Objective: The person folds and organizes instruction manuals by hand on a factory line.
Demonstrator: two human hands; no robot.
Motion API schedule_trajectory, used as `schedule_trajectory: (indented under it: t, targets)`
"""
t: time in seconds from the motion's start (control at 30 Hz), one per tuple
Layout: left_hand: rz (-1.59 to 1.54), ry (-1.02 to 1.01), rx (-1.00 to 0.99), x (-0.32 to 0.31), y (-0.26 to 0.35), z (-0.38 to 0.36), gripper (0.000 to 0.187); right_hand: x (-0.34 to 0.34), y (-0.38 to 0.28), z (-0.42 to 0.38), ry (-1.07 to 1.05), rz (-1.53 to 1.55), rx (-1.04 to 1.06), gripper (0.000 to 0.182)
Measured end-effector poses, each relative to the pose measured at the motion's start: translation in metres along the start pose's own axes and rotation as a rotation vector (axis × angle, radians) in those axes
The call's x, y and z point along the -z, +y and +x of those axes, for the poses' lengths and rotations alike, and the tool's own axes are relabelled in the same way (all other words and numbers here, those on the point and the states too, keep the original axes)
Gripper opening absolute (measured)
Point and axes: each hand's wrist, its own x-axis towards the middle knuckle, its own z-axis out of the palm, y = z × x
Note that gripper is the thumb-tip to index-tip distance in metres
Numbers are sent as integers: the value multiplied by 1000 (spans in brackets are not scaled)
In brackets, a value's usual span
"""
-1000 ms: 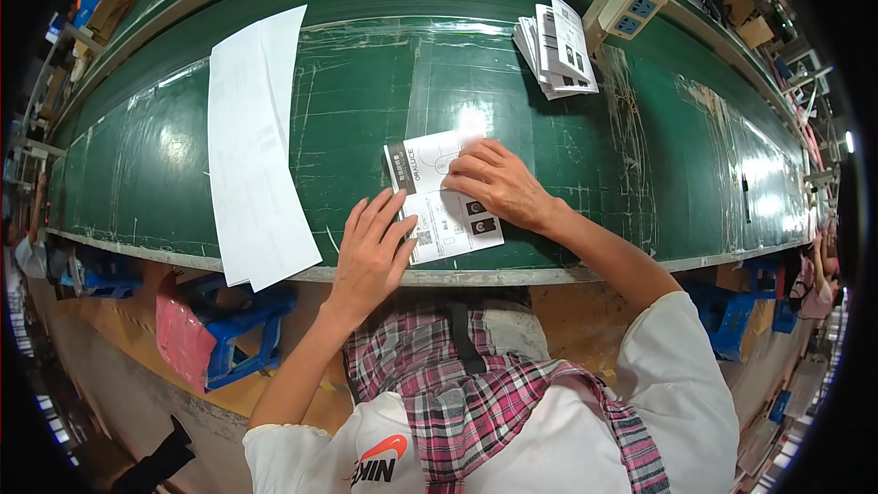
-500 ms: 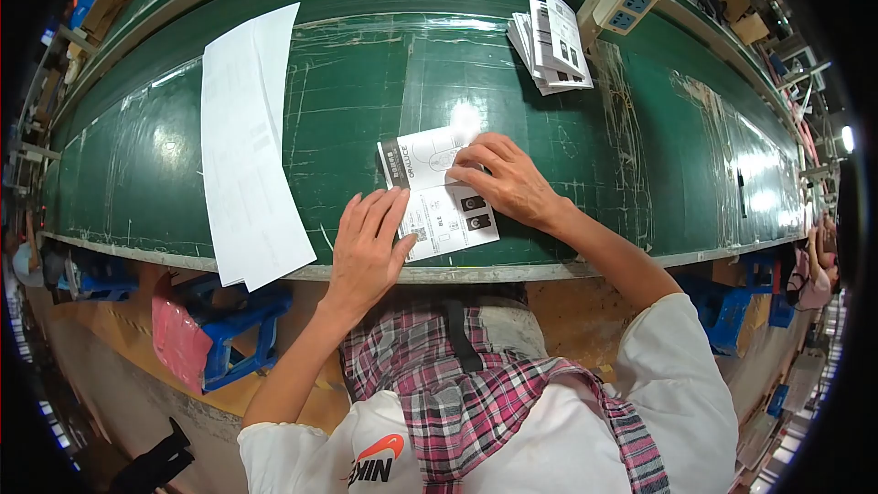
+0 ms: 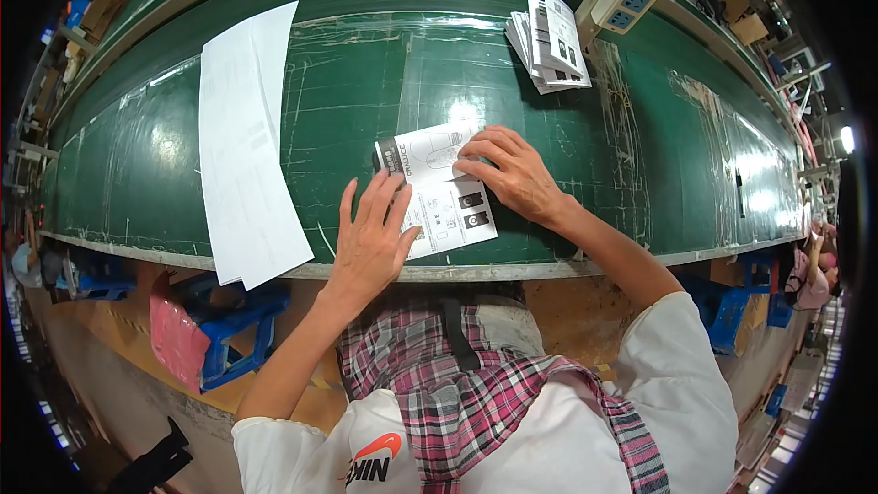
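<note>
A printed leaflet (image 3: 450, 210) with a crease across its middle lies near the front edge of the green table (image 3: 366, 82). My left hand (image 3: 370, 233) rests at the leaflet's left side, its fingers spread and its thumb near the lower part. On the right, my right hand (image 3: 512, 174) touches the leaflet's upper right edge with curled fingers. The fingertips' hold on the paper is too small to make out. Long white sheets (image 3: 245, 146) lie overlapped to the left. A stack of folded leaflets (image 3: 553, 41) sits at the back right.
A socket box (image 3: 629, 2) is fixed to a post behind the folded leaflets. A thin dark object (image 3: 741, 192) lies on the table's right part. Blue stools (image 3: 240, 338) stand below the front edge, one with pink material (image 3: 178, 338). Another person (image 3: 812, 276) is at the far right.
My left hand's fingers have spread and shifted slightly up the leaflet's left side. My right hand has moved slightly, with its fingers still at the upper right edge.
</note>
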Motion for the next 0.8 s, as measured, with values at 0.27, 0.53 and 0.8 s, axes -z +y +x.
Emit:
schedule_trajectory:
  t: [0.27, 0.53, 0.8]
  targets:
    - [-81, -16, 26, -7, -3, -2, 57, -1, -2, 1, -2, 15, -16, 28]
    - [-86, 0, 23, -8, -3, -2, 58, 0, -3, 0, -15, 37, -28, 29]
    - [-17, 81, 14, -8, -2, 10, 52, 11, -7, 6, -44, 116, -29, 31]
